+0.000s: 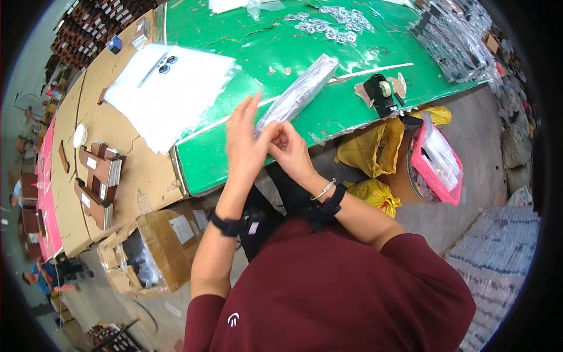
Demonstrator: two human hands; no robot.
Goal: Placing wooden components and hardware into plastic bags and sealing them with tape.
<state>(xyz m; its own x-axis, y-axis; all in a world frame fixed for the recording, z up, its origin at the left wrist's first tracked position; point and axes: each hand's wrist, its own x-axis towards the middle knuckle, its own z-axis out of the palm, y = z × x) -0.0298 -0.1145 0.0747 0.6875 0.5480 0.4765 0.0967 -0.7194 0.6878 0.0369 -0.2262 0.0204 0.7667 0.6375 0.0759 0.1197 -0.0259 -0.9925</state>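
Two black wristbands (226, 224) circle the wrists above a maroon shirt (352, 287), with a silver bangle (324, 189) on the right arm. Beyond them, the left hand (243, 141) has its fingers extended, its grip loose, and its thumb against the right hand (295, 155). The right hand's fingers curl in toward the thumb; whether anything is pinched there I cannot tell. Just beyond lies a long, plastic-wrapped bundle (305, 88) on the green worktop (202, 167), its near end partly hidden by the hands; contact with them is unclear.

At the near left stands an open cardboard box (176, 249); at the right, a yellow sack (369, 146) is near a pink basket (431, 183). On the worktop, a black tape dispenser (380, 98) sits right of the bundle, and clear plastic sleeves (176, 100) lie left. Farther off are small clear packets (340, 26) and, far right, piled wrapped bundles (448, 47).
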